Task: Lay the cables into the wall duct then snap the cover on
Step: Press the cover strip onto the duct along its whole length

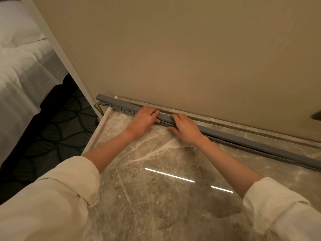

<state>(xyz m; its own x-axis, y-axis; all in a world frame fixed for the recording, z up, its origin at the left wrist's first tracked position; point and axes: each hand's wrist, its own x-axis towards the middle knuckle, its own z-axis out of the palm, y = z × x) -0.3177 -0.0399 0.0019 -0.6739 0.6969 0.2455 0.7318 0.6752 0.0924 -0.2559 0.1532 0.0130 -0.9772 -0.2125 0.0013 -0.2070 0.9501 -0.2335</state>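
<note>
A long grey duct cover (121, 104) lies on top of the slotted grey duct (121, 108) that runs along the foot of the beige wall. My left hand (145, 120) grips the cover, fingers over its top and thumb at the slotted front. My right hand (185, 127) grips it just to the right in the same way. A yellowish cable (96, 106) loops out of the duct's left end. The other cables are hidden inside the duct.
The duct sits on a glossy marble ledge (156, 171) with a raised marble strip (243, 126) behind it. A bed with white sheets (20, 75) and dark patterned carpet (57, 129) lie to the left. A dark fitting (317, 115) shows on the wall at the right.
</note>
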